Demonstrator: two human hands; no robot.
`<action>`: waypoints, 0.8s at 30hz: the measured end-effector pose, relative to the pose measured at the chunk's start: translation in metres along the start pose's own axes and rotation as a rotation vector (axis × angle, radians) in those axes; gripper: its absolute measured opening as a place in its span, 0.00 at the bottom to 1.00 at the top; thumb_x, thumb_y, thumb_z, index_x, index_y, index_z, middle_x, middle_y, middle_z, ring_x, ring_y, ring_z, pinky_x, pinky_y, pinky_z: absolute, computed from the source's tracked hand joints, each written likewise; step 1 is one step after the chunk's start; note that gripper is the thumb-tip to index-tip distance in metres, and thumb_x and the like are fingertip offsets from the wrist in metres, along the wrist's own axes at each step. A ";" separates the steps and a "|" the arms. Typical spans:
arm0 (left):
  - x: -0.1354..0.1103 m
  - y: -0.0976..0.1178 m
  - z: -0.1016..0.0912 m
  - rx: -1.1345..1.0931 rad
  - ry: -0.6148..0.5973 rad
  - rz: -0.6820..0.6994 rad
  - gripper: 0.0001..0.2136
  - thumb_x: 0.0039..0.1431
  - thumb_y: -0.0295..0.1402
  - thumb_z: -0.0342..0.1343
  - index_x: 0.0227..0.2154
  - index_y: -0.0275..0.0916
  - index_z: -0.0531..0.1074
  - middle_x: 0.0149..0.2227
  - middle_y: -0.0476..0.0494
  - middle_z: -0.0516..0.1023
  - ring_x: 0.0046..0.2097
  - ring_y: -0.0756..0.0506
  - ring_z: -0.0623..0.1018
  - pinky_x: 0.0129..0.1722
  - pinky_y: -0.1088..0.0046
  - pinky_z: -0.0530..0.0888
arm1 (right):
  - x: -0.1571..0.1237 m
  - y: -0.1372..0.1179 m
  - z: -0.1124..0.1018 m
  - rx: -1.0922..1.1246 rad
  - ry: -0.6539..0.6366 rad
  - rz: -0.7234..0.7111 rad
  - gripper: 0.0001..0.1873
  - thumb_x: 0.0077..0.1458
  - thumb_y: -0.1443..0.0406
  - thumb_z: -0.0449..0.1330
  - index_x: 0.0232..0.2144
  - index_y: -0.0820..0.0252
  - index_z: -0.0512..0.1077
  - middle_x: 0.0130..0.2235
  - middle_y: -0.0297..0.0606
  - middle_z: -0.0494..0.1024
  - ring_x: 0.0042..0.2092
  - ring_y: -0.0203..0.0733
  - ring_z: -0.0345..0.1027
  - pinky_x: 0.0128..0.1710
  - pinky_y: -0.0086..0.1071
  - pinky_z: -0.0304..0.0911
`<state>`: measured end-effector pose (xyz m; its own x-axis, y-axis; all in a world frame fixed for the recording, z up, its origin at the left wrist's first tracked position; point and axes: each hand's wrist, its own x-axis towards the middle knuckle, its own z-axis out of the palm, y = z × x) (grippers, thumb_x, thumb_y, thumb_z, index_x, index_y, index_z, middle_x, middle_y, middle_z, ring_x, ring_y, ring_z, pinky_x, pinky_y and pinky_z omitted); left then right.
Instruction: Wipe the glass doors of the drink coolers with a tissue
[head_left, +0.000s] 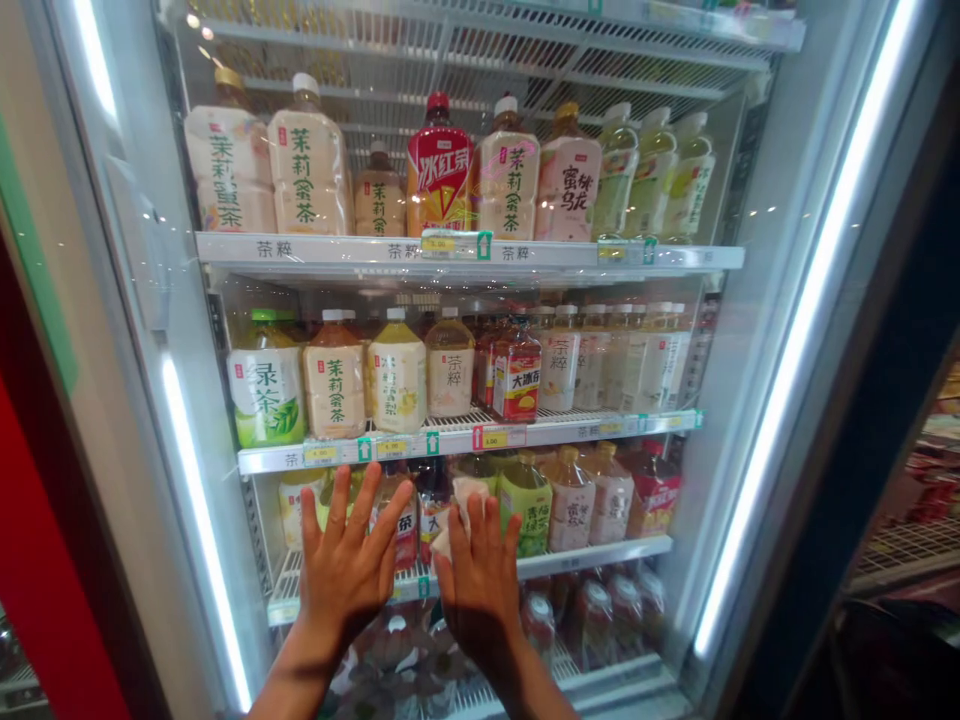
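Observation:
My left hand [346, 565] is raised with its fingers spread, palm turned toward the glass door [390, 275] of a lit drinks fridge. It holds nothing. Just to the right, my right hand [480, 580] has a crumpled white tissue [466, 492] under its fingers, against the glass. Part of the tissue sticks out above and to the left of the fingers; the rest is hidden behind the hand. Through the glass, behind both hands, a lower shelf holds bottles, including a green-labelled bottle [525, 505].
Bottled teas stand on several shelves, among them a red-labelled bottle [439, 170] on an upper shelf. Bright light strips [806, 320] run down both sides of the fridge. A red panel [45, 560] is at the left edge, a dark frame [832, 400] at the right.

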<state>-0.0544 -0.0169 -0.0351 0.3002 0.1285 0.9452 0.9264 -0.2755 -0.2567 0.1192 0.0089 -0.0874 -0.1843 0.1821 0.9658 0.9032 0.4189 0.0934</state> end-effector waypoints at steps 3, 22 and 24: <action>0.001 0.002 -0.001 0.005 0.007 -0.012 0.32 0.65 0.32 0.54 0.71 0.50 0.55 0.75 0.48 0.47 0.76 0.38 0.46 0.75 0.46 0.39 | 0.056 0.009 -0.007 0.044 0.001 0.028 0.42 0.68 0.66 0.51 0.75 0.63 0.34 0.76 0.46 0.34 0.77 0.55 0.25 0.72 0.66 0.35; 0.001 0.005 -0.001 0.005 0.029 -0.028 0.31 0.65 0.32 0.57 0.69 0.50 0.58 0.74 0.49 0.50 0.76 0.39 0.49 0.75 0.46 0.42 | 0.038 0.026 -0.008 -0.025 0.049 0.032 0.39 0.69 0.68 0.48 0.75 0.66 0.34 0.77 0.45 0.30 0.77 0.53 0.24 0.75 0.55 0.28; 0.001 0.004 -0.001 0.015 0.037 -0.021 0.30 0.65 0.32 0.57 0.69 0.49 0.59 0.74 0.49 0.51 0.76 0.39 0.50 0.75 0.46 0.43 | 0.003 0.024 -0.005 -0.053 0.037 0.002 0.40 0.68 0.69 0.49 0.74 0.68 0.35 0.77 0.48 0.29 0.77 0.52 0.24 0.75 0.51 0.27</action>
<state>-0.0501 -0.0186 -0.0349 0.2722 0.0985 0.9572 0.9359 -0.2583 -0.2396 0.1424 0.0148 -0.0810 -0.1690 0.1498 0.9742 0.9228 0.3711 0.1030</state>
